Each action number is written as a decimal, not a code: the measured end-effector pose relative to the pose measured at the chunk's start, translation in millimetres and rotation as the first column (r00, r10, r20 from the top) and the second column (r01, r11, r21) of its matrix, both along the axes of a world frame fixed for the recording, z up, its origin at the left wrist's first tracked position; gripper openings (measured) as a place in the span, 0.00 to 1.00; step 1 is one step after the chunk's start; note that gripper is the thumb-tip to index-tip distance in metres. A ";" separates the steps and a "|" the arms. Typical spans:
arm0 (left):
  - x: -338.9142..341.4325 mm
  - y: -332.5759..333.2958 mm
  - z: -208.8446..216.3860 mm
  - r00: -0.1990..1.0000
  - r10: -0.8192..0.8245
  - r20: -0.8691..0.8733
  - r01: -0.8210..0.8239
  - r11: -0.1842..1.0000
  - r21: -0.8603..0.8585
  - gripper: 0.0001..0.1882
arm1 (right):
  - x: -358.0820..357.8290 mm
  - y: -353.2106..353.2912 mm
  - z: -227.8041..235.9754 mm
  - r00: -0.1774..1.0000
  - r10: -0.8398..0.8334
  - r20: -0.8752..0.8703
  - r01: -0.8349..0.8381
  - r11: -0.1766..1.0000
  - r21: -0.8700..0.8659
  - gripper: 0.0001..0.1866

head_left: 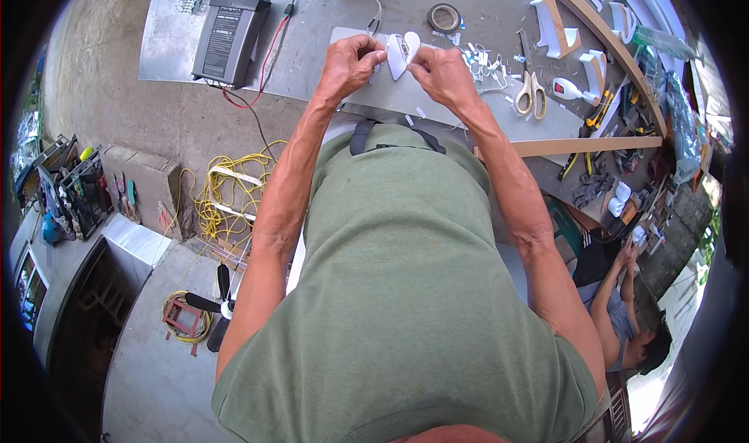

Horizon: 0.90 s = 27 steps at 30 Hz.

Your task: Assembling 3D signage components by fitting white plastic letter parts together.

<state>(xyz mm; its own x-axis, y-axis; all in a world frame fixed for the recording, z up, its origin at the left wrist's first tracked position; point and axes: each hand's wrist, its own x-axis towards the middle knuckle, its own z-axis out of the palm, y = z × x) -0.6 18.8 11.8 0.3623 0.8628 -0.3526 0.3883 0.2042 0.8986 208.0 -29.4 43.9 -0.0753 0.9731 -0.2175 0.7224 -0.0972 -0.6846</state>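
- We have a small white piece up between our two hands, above the near part of the grey bench.
- It looks smooth and flat: one side narrows to a point at the bottom and is faintly lilac, while a rounded white lobe stands at its upper right.
- Something thin and dark shows between those parts, too small for us to make out.
- Our left hand pinches the left edge between thumb and fingers.
- Our right hand has its fingers curled in, pinching the right side.
- To our right lie tangled white bits and cream-handled scissors.
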 end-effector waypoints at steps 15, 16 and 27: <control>9.7 -11.5 1.3 0.990 -0.021 -0.142 0.056 0.967 0.247 0.11 | 15.9 43.7 -5.8 0.885 0.464 -0.022 -0.458 0.879 0.134 0.20; 10.0 -12.2 0.5 0.985 -0.024 -0.173 0.068 0.964 0.257 0.12 | 11.9 48.0 -0.7 0.891 0.454 0.011 -0.454 0.891 0.028 0.18; 12.6 -25.9 1.1 0.979 0.018 -0.204 0.063 0.921 0.385 0.12 | 10.7 52.1 -11.1 0.967 0.085 -0.240 -0.160 0.935 -0.316 0.16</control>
